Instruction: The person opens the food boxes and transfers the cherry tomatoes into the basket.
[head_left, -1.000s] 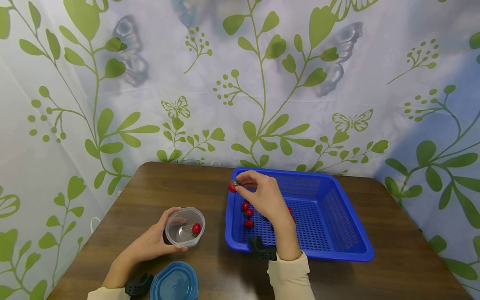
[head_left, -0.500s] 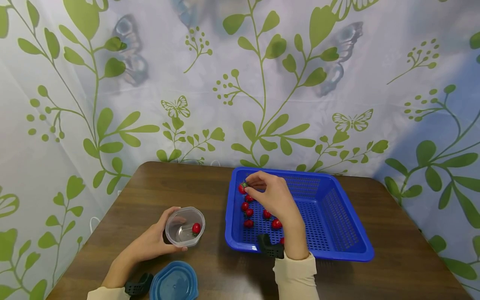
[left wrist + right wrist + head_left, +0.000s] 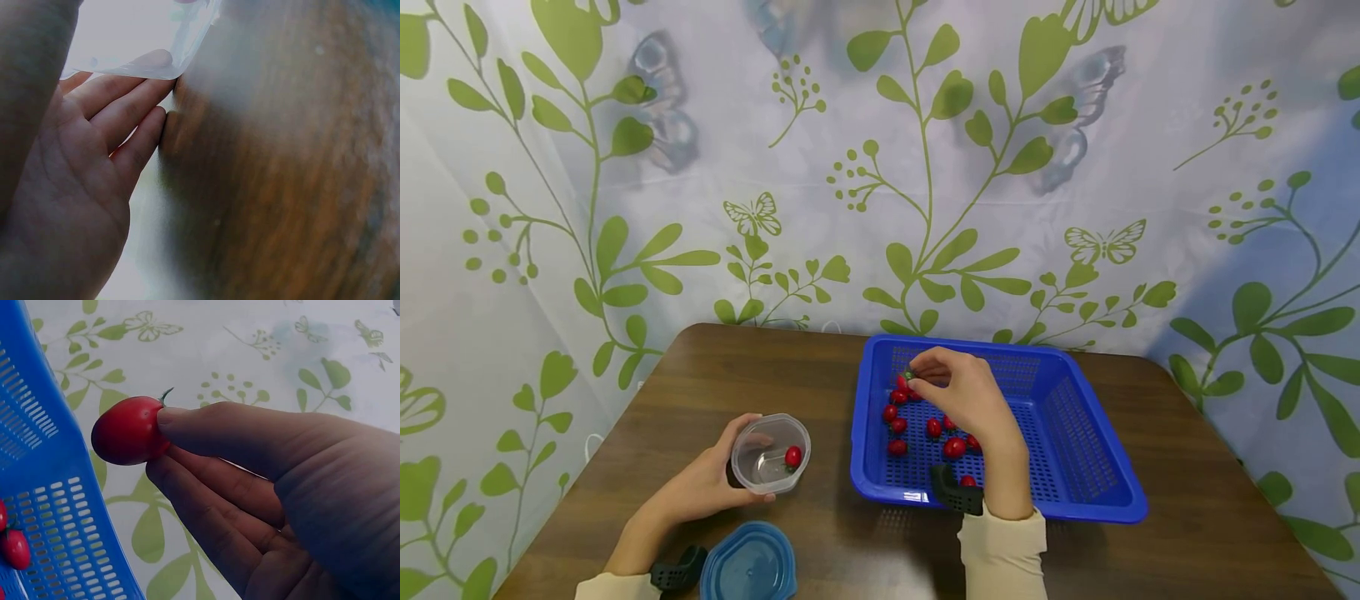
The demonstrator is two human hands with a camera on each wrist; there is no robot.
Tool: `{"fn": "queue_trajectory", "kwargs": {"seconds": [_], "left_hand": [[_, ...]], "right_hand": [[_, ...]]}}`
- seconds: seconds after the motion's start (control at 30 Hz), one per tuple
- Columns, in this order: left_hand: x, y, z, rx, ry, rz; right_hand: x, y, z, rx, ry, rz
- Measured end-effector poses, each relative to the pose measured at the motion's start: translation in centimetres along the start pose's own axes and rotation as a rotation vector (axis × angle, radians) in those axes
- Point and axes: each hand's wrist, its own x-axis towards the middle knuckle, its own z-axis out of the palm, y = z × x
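Observation:
Between thumb and fingertips my right hand pinches a red cherry tomato by its green-stemmed end. In the head view it hovers over the left back corner of a blue plastic basket. Several more cherry tomatoes lie on the basket's slotted floor, mostly on its left side. My left hand grips a clear plastic container on the table, thumb at the near side and fingers around the far side. One cherry tomato sits inside that container. In the left wrist view, fingers lie against the container's wall.
A blue lid lies on the brown wooden table, in front of the container and beside my left wrist. Behind the table hangs a leaf-patterned cloth. The basket's raised rim stands between the container and the loose tomatoes.
My right hand has moved to the right with the pinched cherry tomato, from the basket's left rim to over its inside. The left hand and the container have stayed in place.

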Motion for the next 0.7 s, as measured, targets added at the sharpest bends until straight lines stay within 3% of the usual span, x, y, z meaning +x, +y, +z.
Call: {"fn": "queue_trajectory", "kwargs": {"seconds": [0.7], "left_hand": [[0.03,0.1,0.04,0.019,0.01,0.005]], "right_hand": [[-0.42,0.83,-1.01,-0.017,-0.027,0.045]]}}
